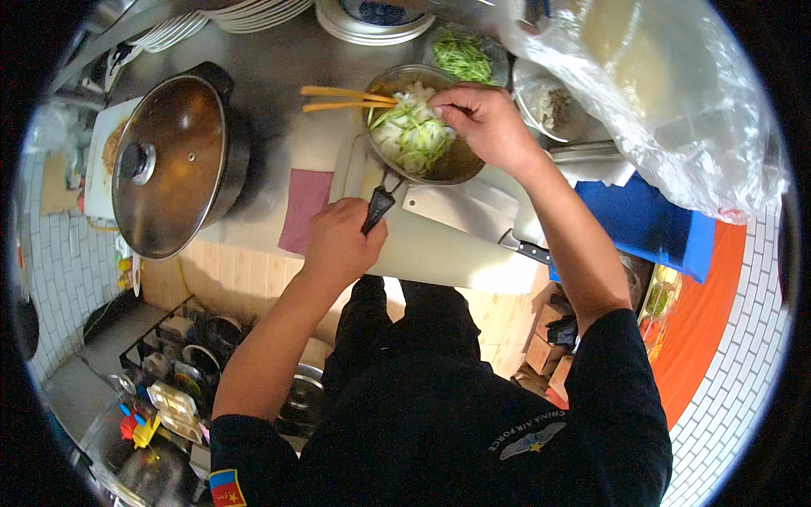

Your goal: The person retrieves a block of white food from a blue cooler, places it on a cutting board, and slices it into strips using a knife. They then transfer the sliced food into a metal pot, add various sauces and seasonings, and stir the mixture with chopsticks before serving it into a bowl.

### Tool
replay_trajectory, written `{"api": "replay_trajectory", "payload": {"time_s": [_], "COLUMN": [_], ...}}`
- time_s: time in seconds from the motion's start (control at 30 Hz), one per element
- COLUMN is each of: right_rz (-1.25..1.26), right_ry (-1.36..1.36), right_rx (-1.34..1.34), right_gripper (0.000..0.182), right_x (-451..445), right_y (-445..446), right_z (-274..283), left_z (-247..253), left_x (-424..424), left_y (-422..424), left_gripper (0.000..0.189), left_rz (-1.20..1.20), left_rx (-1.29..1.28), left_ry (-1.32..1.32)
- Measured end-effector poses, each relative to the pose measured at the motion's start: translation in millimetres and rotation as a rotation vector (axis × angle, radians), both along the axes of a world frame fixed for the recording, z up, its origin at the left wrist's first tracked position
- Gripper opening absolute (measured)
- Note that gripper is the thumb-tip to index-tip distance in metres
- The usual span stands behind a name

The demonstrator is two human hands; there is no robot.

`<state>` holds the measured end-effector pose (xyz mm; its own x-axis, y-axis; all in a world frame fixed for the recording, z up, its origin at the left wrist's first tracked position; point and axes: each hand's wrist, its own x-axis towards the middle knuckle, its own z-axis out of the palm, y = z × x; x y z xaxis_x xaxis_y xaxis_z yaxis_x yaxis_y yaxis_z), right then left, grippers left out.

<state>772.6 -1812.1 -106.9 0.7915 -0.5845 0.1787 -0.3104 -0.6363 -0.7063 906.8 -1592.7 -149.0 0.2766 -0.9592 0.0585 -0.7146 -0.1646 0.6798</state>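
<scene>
My left hand (347,236) grips the black handle (380,203) of a metal pan (462,166). Inside the pan lie pale strands and thin green shreds (412,136) that look like cut vegetables. My right hand (475,120) is over the pan's right side, thumb and fingers drawn together at the food; whether they pinch any of it is hidden. Wooden chopsticks (345,100) rest across the left rim with their tips in the food. Behind the pan is a clear bowl of shredded greens (461,58). A cleaver (469,203) lies on the pale cutting board (443,253) below the pan.
A large pot with a glass lid (174,168) stands left, a folded purple cloth (305,209) beside the board. Plates (374,32) are stacked at the back. At right are a metal bowl (551,104), clear plastic sheeting (684,127) and a blue bin (646,222).
</scene>
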Motion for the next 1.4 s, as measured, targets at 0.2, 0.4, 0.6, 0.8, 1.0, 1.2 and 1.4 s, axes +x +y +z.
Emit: {"api": "replay_trajectory", "payload": {"time_s": [0.2,0.4,0.6,0.8,1.0,1.2,1.4], "right_rz": [-0.477,-0.328,-0.438,-0.391,-0.407,-0.547,-0.572], "right_ry": [0.401,0.945,0.797,0.772,0.745,0.6,0.297], "right_rx": [-0.349,-0.543,-0.591,-0.47,-0.439,-0.461,-0.694], "right_gripper": [0.018,0.029,0.031,0.029,0.026,0.024,0.029], "right_x": [-104.1,-164.1,-148.1,-155.4,-151.6,-142.8,-161.8], "right_y": [-116.9,-194.6,-179.9,-180.8,-168.7,-155.6,-174.8], "right_z": [-63.7,-124.5,-126.6,-119.5,-108.6,-98.7,-106.5], "left_z": [8.0,6.0,4.6,4.9,3.8,0.9,0.2], "left_x": [1.7,-0.2,-2.1,-2.1,-2.5,-4.8,-3.5], "left_y": [9.7,11.7,18.3,17.7,15.0,10.4,8.3], "left_gripper": [0.02,0.02,0.02,0.02,0.019,0.02,0.02], "left_rz": [-0.003,-0.01,-0.017,-0.027,-0.031,-0.034,-0.06], "left_rx": [-0.023,-0.079,-0.062,-0.08,-0.102,-0.09,-0.088], "left_ry": [-0.025,0.012,0.02,0.038,0.056,0.049,0.027]}}
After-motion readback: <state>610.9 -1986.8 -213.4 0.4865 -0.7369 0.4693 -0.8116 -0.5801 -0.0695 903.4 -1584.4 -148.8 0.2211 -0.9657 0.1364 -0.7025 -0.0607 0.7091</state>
